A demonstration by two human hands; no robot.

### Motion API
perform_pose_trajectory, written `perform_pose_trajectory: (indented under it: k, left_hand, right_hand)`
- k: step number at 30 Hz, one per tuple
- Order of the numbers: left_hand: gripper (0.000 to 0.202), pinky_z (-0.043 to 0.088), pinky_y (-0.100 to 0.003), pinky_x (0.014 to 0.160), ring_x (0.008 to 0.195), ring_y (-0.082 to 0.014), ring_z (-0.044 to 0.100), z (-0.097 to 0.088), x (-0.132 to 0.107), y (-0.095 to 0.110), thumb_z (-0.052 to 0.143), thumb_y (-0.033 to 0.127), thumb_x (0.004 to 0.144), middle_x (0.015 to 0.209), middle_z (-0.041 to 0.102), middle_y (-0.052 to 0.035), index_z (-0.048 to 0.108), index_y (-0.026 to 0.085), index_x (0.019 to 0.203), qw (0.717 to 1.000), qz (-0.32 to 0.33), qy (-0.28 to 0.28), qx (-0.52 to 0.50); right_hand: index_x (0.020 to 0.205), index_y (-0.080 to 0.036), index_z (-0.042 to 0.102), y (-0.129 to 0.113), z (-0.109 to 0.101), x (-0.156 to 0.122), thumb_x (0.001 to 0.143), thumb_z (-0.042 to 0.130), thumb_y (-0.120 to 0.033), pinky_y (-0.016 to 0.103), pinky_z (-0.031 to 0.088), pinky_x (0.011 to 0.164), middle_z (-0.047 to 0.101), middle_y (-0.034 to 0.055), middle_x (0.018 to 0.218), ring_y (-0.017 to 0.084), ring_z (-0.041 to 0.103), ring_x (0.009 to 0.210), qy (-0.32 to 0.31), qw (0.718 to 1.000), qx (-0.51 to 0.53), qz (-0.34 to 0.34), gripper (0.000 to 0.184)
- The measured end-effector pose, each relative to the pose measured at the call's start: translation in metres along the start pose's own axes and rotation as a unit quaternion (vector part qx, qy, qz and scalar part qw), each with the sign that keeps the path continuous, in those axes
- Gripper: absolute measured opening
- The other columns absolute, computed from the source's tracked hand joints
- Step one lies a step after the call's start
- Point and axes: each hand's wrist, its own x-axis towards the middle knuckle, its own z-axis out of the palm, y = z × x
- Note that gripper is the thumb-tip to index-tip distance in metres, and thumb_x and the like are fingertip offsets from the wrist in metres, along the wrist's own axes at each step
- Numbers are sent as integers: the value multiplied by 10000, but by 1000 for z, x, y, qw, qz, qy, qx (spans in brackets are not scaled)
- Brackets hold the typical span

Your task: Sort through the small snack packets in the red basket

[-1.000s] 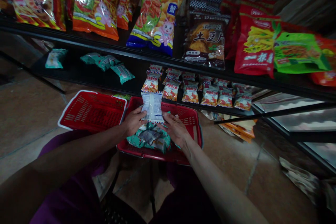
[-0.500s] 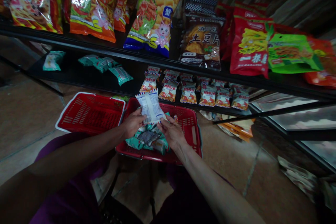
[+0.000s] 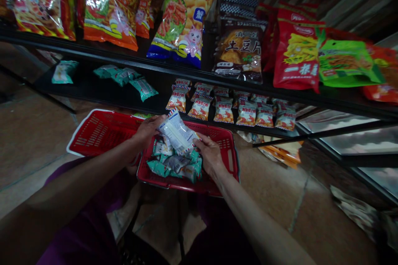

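Note:
A small white snack packet [image 3: 178,131], its printed back facing up, is held tilted above a red shopping basket [image 3: 230,161]. My left hand [image 3: 148,129] has its fingertips closed on the packet's upper left edge. My right hand [image 3: 209,153] pinches the lower right corner between thumb and fingers. Beneath the packet, several teal snack packets [image 3: 159,168] lie loose in the basket, partly covered by the held one.
A second red basket [image 3: 105,134] with a white rim stands at the left. White-and-orange snack packets [image 3: 223,109] stand in rows on the lower black shelf [image 3: 90,91], with teal packets [image 3: 143,88] at its left. Big snack bags [image 3: 186,12] fill the upper shelf.
The packet has turned, its top now leaning left. My left hand has moved up and left from its lower left corner to the upper left edge; my right hand has shifted slightly right.

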Motion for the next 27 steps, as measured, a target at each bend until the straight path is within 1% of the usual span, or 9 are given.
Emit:
perform_pose_trajectory:
  k: [3, 5, 7, 11, 14, 17, 22, 27]
  left_hand:
    - [167, 441, -220, 606, 625, -118, 559, -2, -1, 4, 750, 321, 656, 660, 661, 19, 692, 178, 722, 997, 38, -28, 57]
    - [119, 434, -208, 587, 601, -108, 547, -2, -2, 8, 740, 282, 662, 649, 666, 29, 703, 189, 726, 993, 68, -34, 88]
    - [50, 428, -197, 580, 603, -104, 551, -2, -1, 11, 718, 226, 674, 648, 671, 32, 696, 203, 713, 992, 79, -31, 97]
    - [63, 423, -194, 587, 598, -96, 559, -3, 1, 13, 694, 152, 675, 631, 652, 29, 649, 197, 676, 992, 76, -41, 97]
    - [127, 423, -190, 574, 570, -82, 543, -4, 3, 9, 725, 174, 650, 610, 624, 42, 598, 188, 659, 993, 78, -45, 79]
    - [192, 424, -189, 553, 553, -76, 533, -5, 4, 4, 753, 214, 616, 618, 614, 48, 572, 181, 668, 994, 85, -50, 54]
    - [221, 428, -197, 555, 556, -83, 536, -2, 5, -1, 761, 216, 574, 610, 604, 44, 559, 170, 650, 997, 75, -29, 24]
    - [155, 416, -206, 551, 551, -89, 524, 0, 4, -2, 736, 182, 613, 615, 600, 33, 585, 176, 646, 999, 41, -4, 17]
  right_hand:
    - [872, -250, 760, -2, 2, -3, 556, 792, -311, 248, 446, 544, 725, -28, 717, 119, 561, 576, -14, 1000, -14, -23, 324]
    - [873, -262, 758, -5, 3, -7, 556, 795, -316, 255, 445, 554, 715, -38, 697, 118, 549, 567, -18, 999, -20, -35, 324]
    - [872, -273, 756, -7, 3, -9, 561, 798, -318, 252, 442, 556, 697, -48, 667, 113, 531, 554, -16, 998, -27, -50, 317]
    - [822, -279, 757, -6, 2, -11, 621, 774, -389, 259, 452, 576, 701, -32, 705, 128, 551, 594, -25, 997, -27, -62, 230]
    - [768, -278, 755, -5, 2, -10, 642, 761, -430, 267, 451, 578, 699, -26, 694, 137, 556, 594, -20, 998, -16, -56, 198]
    - [750, -264, 749, -5, 1, -10, 646, 754, -445, 275, 458, 588, 693, -25, 683, 143, 562, 600, -9, 998, -10, -66, 209]
    - [806, -233, 748, -5, 1, -10, 647, 748, -450, 281, 472, 607, 689, -21, 690, 144, 567, 618, -6, 995, -18, -100, 268]
    - [786, -220, 737, -7, 1, -12, 634, 747, -447, 253, 442, 535, 649, -33, 639, 119, 518, 550, 10, 995, -14, -96, 274]
